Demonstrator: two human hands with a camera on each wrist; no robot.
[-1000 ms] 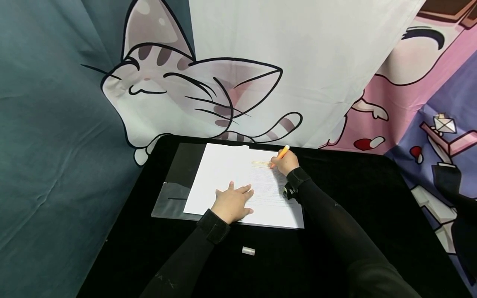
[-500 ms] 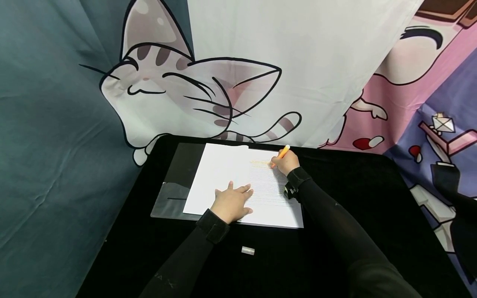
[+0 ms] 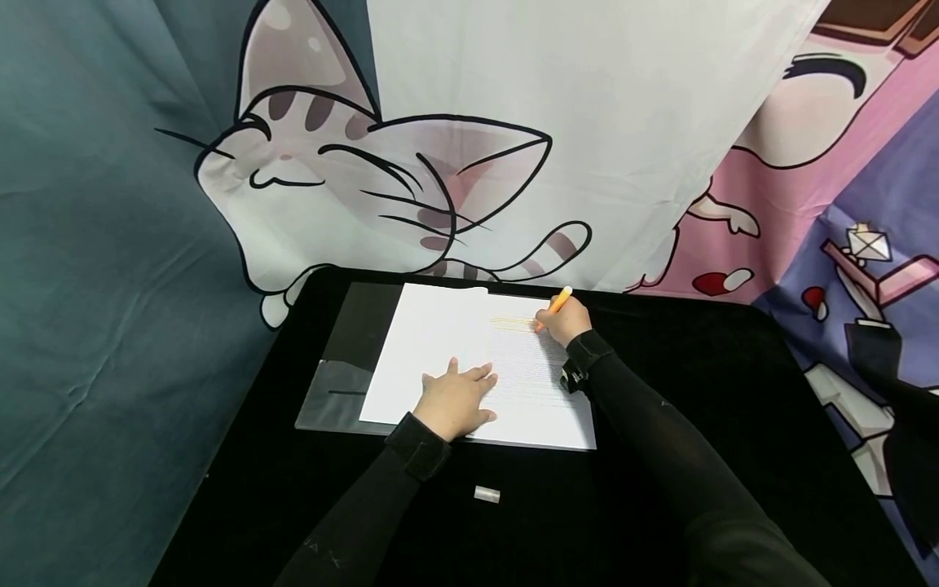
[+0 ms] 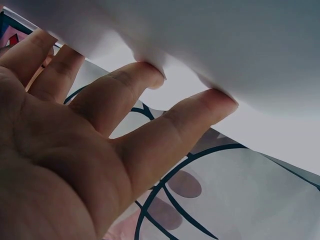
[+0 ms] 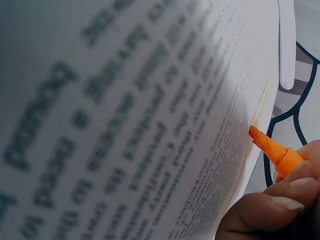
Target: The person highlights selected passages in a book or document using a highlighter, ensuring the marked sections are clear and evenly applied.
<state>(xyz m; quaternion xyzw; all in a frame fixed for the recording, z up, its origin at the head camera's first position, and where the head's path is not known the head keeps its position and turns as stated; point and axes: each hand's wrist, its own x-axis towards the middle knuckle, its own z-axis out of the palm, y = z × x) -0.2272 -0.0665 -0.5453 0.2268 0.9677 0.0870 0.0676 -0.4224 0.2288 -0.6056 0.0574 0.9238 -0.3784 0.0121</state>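
Two white sheets lie open side by side: a blank left page (image 3: 429, 334) and a printed right page (image 3: 539, 408) with orange-yellow marked lines near its top. My right hand (image 3: 569, 321) pinches an orange highlighter (image 3: 561, 298), its tip at the printed lines. Seen from the right wrist, the uncapped orange highlighter (image 5: 274, 150) meets the page by the marked text. Fingers spread, my left hand (image 3: 451, 401) rests on the lower part of the pages near the middle fold. In the left wrist view the fingertips of the left hand (image 4: 100, 130) press against the white paper.
Under the pages lies a clear-and-dark folder cover (image 3: 341, 383), showing at the left. A small whitish cap-like cylinder (image 3: 487, 494) lies on the black table (image 3: 704, 359) in front of the pages. A printed cartoon curtain (image 3: 623, 147) hangs behind.
The highlighter and right hand have shifted slightly to the right along the printed line. My left hand stays in place on the paper.
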